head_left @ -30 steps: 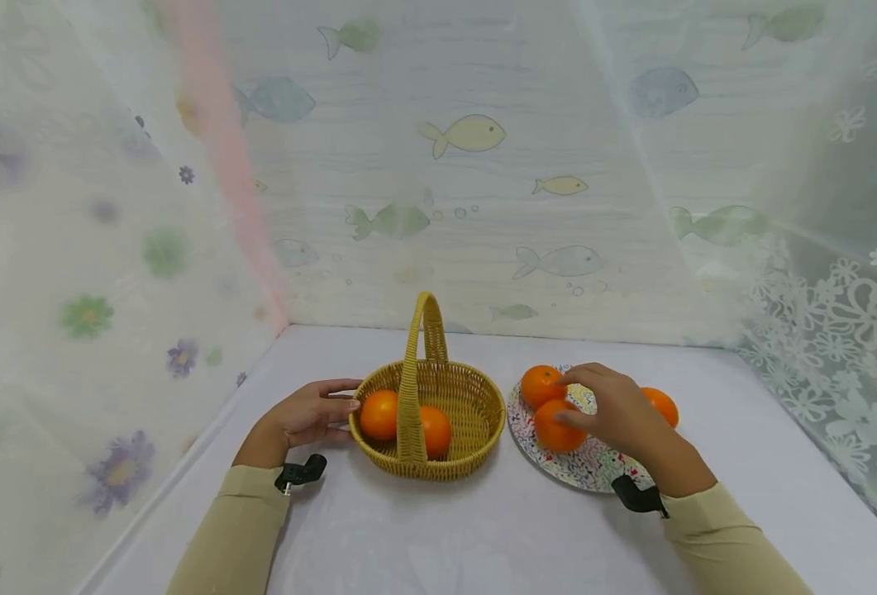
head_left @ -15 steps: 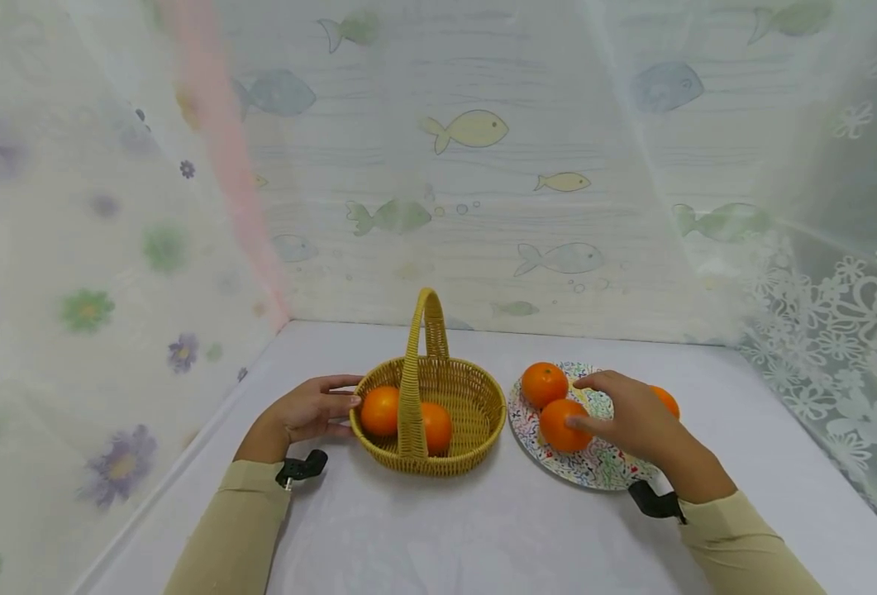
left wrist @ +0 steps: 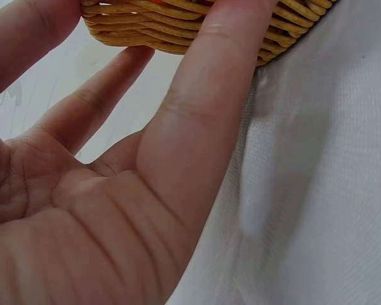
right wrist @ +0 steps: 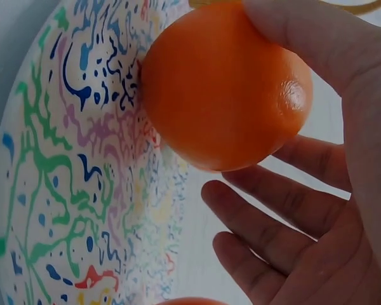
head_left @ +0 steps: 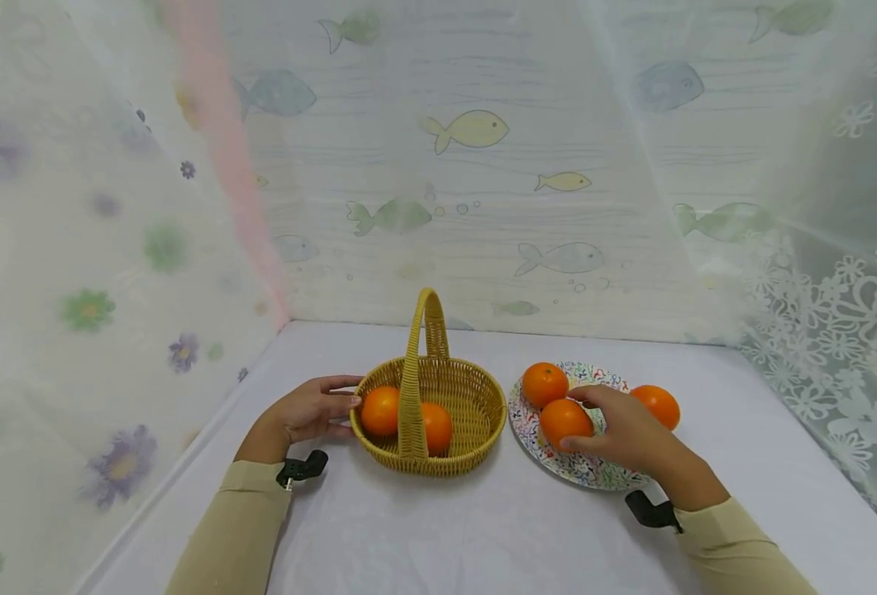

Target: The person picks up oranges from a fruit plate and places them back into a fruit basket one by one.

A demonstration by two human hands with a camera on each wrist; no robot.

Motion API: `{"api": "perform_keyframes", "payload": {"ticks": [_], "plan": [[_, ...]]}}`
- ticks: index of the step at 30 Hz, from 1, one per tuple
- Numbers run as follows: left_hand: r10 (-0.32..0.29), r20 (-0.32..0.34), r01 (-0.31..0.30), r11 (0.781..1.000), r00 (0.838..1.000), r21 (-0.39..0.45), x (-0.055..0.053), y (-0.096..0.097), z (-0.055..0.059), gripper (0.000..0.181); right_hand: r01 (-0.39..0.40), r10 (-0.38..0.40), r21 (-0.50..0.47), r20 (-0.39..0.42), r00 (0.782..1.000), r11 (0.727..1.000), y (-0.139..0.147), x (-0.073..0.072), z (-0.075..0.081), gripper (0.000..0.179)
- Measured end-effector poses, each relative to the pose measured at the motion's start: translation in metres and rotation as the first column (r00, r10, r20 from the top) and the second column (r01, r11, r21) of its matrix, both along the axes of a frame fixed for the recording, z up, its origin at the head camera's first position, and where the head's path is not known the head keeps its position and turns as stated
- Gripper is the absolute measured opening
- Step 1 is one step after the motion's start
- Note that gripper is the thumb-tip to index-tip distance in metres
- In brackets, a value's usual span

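Observation:
A yellow woven basket [head_left: 475,421] with a tall handle stands mid-table, with two oranges, one orange [head_left: 380,411] at its left end and another orange [head_left: 436,428] partly behind the handle. The left hand [head_left: 312,413] touches the basket's left end with thumb and fairly straight fingers; the left wrist view shows the hand [left wrist: 114,190] against the weave. On a patterned round plate [head_left: 535,450], the right hand [head_left: 624,426] holds the front orange [head_left: 560,423] between thumb and fingers. In the right wrist view its thumb lies on the orange [right wrist: 222,89], with fingers at the far side.
Behind the held orange sits another orange [head_left: 545,384] on the plate. One more orange [head_left: 657,406] is at the plate's right side, partly hidden by the right hand. A white cloth [head_left: 438,537] covers the table, and patterned curtains [head_left: 468,248] enclose it.
The right hand first drew slightly right, then lowered over the front orange, its fingers closing about it. That orange shifted slightly right. The rightmost orange shows more now. The left hand keeps its place.

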State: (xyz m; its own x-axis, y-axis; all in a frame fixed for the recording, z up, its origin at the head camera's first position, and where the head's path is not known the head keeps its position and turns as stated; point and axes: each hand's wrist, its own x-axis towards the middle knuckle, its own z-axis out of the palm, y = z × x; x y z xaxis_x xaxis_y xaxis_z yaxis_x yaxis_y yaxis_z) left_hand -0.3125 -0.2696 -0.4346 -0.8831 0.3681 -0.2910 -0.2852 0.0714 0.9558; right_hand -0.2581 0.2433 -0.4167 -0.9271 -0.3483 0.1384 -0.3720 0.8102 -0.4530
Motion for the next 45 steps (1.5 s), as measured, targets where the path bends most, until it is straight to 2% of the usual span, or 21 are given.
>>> {"api": "perform_keyframes", "payload": {"ticks": [10,14,21,27,45], "plan": [[0.001,0.000,-0.001,1.000,1.000,0.000,0.000,-0.001,-0.001,0.069,-0.008,0.010,-0.024,0.058,0.998,1.000,-0.007,-0.002,-0.005,0.090],[0.005,0.001,-0.005,1.000,1.000,-0.001,-0.002,-0.001,-0.003,0.068,-0.014,0.016,-0.032,0.054,0.998,0.999,-0.008,-0.002,-0.008,0.091],[0.012,0.003,-0.012,1.000,1.000,0.001,-0.003,0.000,-0.004,0.065,-0.038,0.040,-0.051,0.037,0.998,0.998,-0.009,-0.003,-0.011,0.082],[0.010,0.006,-0.010,1.000,1.000,0.014,-0.003,-0.001,-0.003,0.064,-0.057,0.057,-0.033,0.016,0.998,0.998,-0.011,-0.004,-0.013,0.083],[-0.017,-0.012,0.017,1.000,1.000,0.015,-0.001,-0.001,-0.003,0.066,-0.064,0.064,-0.024,-0.010,0.998,0.998,-0.015,-0.003,-0.009,0.075]]}}
